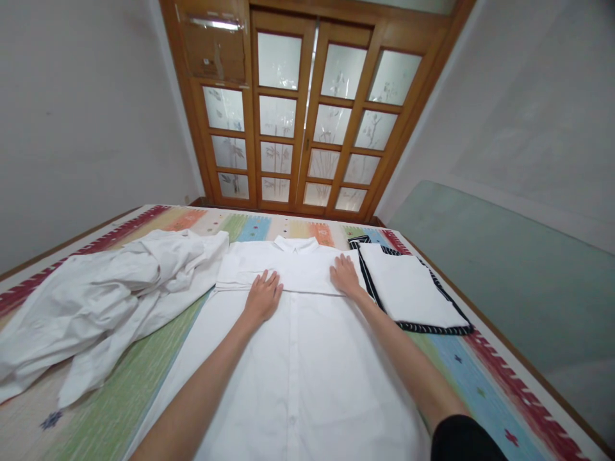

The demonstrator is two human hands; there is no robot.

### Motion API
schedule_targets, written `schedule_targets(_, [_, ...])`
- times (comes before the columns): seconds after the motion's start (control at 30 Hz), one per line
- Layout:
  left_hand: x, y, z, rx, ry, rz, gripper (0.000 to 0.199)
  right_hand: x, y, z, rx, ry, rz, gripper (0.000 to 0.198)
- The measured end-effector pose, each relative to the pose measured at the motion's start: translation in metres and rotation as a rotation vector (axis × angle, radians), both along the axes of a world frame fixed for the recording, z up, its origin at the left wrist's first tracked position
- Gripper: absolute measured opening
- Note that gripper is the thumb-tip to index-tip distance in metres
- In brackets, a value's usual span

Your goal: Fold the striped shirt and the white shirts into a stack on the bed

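Note:
A white button-up shirt (293, 358) lies spread out before me, its collar (295, 244) at the far end and its button front facing up. Its sleeves are laid across the chest in a flat band. My left hand (263, 296) rests flat on the left part of that band, fingers stretched out. On the right part, near the shirt's edge, lies my right hand (344, 274), its fingers extended and slightly bent against the cloth. Neither hand grasps anything.
To the left lies a crumpled white garment (110, 301). A folded white piece with black patterned edging (413, 288) lies to the right. All rest on a colourful patterned bed cover (158, 371). Beyond are wooden glass-paned doors (307, 115); a pale green panel (504, 269) leans along the right wall.

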State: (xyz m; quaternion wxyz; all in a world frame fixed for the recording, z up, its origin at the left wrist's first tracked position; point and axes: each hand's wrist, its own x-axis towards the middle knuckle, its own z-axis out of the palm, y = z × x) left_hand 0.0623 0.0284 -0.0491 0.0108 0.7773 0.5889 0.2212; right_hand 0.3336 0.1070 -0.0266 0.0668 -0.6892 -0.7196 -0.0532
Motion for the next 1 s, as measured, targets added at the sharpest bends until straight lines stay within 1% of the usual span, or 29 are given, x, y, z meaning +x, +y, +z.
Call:
schedule_targets(0.07, [0.0, 0.0, -0.001, -0.007, 0.009, 0.049, 0.045, 0.003, -0.015, -0.013, -0.029, 0.008, -0.061, 0.061])
schedule_targets(0.13, [0.001, -0.001, -0.002, -0.009, 0.015, 0.106, 0.049, 0.009, -0.027, -0.021, -0.035, 0.02, -0.117, 0.069])
schedule_targets(0.23, [0.001, -0.002, -0.002, -0.01, 0.012, 0.196, 0.058, 0.019, -0.037, -0.027, -0.029, 0.032, -0.16, 0.082])
schedule_targets(0.3, [0.002, -0.003, -0.002, -0.015, 0.005, 0.244, 0.062, 0.023, -0.038, -0.028, -0.018, 0.035, -0.164, 0.086])
schedule_targets(0.4, [0.002, -0.005, 0.0, -0.002, 0.01, 0.269, 0.061, 0.025, -0.035, -0.028, -0.011, 0.042, -0.174, 0.085])
schedule_targets(0.57, [0.002, -0.008, 0.008, 0.077, 0.023, 0.271, 0.043, 0.018, -0.026, -0.025, -0.001, 0.021, -0.206, 0.074])
schedule_targets(0.63, [0.002, -0.009, 0.013, 0.075, 0.011, 0.276, 0.038, 0.013, -0.023, -0.022, 0.02, 0.002, -0.179, 0.07])
schedule_targets(0.7, [0.002, -0.009, 0.016, 0.062, -0.005, 0.278, 0.036, 0.008, -0.021, -0.019, 0.02, -0.015, -0.081, 0.064])
schedule_targets(0.77, [0.001, -0.01, 0.017, 0.056, -0.018, 0.277, 0.033, 0.005, -0.021, -0.017, -0.011, -0.019, 0.023, 0.059])
schedule_targets(0.83, [0.0, -0.01, 0.016, 0.068, -0.023, 0.27, 0.034, 0.003, -0.021, -0.016, -0.046, -0.01, 0.064, 0.057])
schedule_targets(0.9, [-0.001, -0.009, 0.012, 0.068, -0.022, 0.277, 0.042, 0.003, -0.022, -0.015, -0.062, 0.001, 0.057, 0.059])
schedule_targets(1.0, [-0.004, -0.008, 0.004, 0.002, -0.025, 0.316, 0.058, 0.004, -0.023, -0.015, -0.069, 0.012, 0.047, 0.061])
